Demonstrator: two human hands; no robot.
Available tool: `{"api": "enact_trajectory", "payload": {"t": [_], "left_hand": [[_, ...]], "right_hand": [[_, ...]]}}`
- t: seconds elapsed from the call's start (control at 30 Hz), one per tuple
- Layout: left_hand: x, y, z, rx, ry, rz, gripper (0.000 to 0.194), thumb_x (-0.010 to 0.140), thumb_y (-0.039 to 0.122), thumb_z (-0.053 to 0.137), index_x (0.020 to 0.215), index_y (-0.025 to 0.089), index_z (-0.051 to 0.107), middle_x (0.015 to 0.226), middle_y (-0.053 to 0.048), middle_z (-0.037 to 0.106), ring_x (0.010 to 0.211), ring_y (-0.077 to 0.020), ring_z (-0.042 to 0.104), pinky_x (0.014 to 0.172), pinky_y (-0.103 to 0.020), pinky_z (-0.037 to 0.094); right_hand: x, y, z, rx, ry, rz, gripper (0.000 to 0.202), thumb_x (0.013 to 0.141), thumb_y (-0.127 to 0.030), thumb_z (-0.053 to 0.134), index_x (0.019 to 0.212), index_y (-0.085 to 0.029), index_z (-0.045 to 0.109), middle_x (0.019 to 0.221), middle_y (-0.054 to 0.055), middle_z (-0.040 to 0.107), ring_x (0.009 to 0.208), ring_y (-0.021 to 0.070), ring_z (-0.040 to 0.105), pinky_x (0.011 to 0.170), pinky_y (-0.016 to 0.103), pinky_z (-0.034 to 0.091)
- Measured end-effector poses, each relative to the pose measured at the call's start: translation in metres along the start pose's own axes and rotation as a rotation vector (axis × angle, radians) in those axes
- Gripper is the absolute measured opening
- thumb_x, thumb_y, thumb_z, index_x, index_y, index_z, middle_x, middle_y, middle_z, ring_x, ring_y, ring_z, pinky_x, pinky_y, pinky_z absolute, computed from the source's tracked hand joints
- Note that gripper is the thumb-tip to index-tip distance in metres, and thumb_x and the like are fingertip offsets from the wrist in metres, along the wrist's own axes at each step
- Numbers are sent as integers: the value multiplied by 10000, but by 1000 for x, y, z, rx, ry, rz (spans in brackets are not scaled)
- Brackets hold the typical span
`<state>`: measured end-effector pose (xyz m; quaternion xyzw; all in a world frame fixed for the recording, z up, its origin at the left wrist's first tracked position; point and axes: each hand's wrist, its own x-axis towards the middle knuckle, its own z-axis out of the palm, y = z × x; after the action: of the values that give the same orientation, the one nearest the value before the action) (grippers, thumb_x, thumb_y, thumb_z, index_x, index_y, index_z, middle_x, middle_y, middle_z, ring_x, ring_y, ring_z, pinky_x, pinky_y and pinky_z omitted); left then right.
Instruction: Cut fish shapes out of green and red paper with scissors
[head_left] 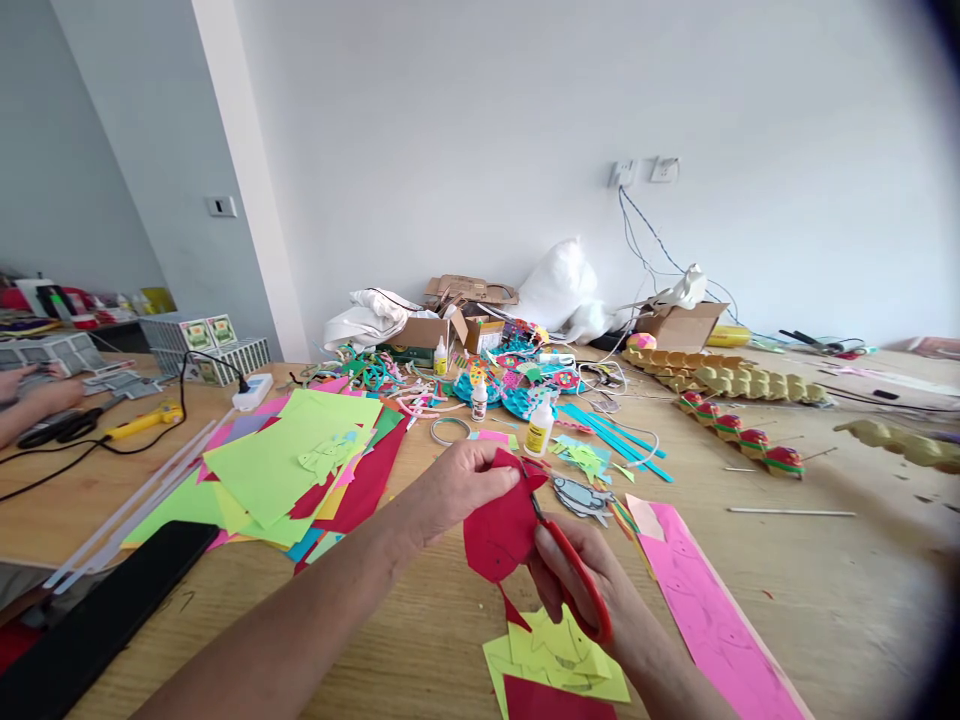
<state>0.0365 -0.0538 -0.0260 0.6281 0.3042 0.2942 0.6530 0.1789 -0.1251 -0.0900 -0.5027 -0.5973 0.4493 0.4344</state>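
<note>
My left hand (469, 490) pinches a piece of red paper (495, 530) at its upper edge, thumb on top. In my right hand (581, 570) is a pair of scissors (577, 580) with red handles, its blades at the paper's right edge. A thin red offcut (514, 608) hangs from the paper's lower end. Below lie yellow paper pieces (559, 650) with pencil-drawn outlines and a dark red sheet (555, 697). A grey-blue paper fish (581, 497) rests just beyond my right hand.
Stacked coloured paper (292, 450) and a long black object (112, 610) lie left. A pink strip (720, 610) with drawn outlines is right. Glue bottles (538, 425), craft scraps and egg-carton strips (761, 385) stand behind. Another person's hands (45, 395) show far left.
</note>
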Motion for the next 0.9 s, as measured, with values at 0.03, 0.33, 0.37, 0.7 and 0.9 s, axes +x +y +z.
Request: {"api": "enact_trajectory", "payload": {"t": [0.03, 0.33, 0.37, 0.7, 0.9], "left_hand": [[0, 0, 0, 7, -6, 0, 125, 696, 262, 576, 697, 140, 599, 605, 6, 585, 508, -83, 493, 504, -206, 350], [1, -4, -5, 1, -59, 20, 126, 713, 262, 579, 698, 140, 608, 625, 10, 595, 514, -80, 506, 504, -197, 362], [1, -4, -5, 7, -66, 20, 126, 718, 260, 577, 692, 140, 606, 622, 11, 593, 515, -79, 506, 503, -194, 361], [-1, 0, -9, 7, -87, 8, 135, 712, 265, 596, 708, 132, 619, 630, -3, 607, 529, -86, 519, 509, -195, 360], [0, 0, -13, 29, -140, 19, 148, 721, 284, 600, 698, 138, 618, 610, 14, 578, 513, -74, 499, 501, -188, 341]], "right_hand": [[0, 0, 0, 1, -1, -1, 473, 815, -627, 377, 609, -204, 434, 376, -68, 390, 338, 82, 315, 361, 215, 215], [1, 1, 0, 32, -21, -3, 468, 814, -628, 383, 621, -205, 432, 382, -73, 387, 328, 79, 294, 361, 219, 201], [1, 2, 0, 36, -22, -3, 469, 814, -629, 385, 622, -204, 433, 382, -73, 387, 326, 78, 291, 362, 218, 200], [2, 4, 0, 48, -31, 9, 490, 798, -656, 386, 633, -199, 450, 372, -77, 381, 314, 72, 273, 355, 212, 182], [1, 4, 0, 33, -34, 33, 510, 773, -684, 382, 596, -207, 419, 366, -76, 376, 300, 70, 283, 345, 211, 184]]}}
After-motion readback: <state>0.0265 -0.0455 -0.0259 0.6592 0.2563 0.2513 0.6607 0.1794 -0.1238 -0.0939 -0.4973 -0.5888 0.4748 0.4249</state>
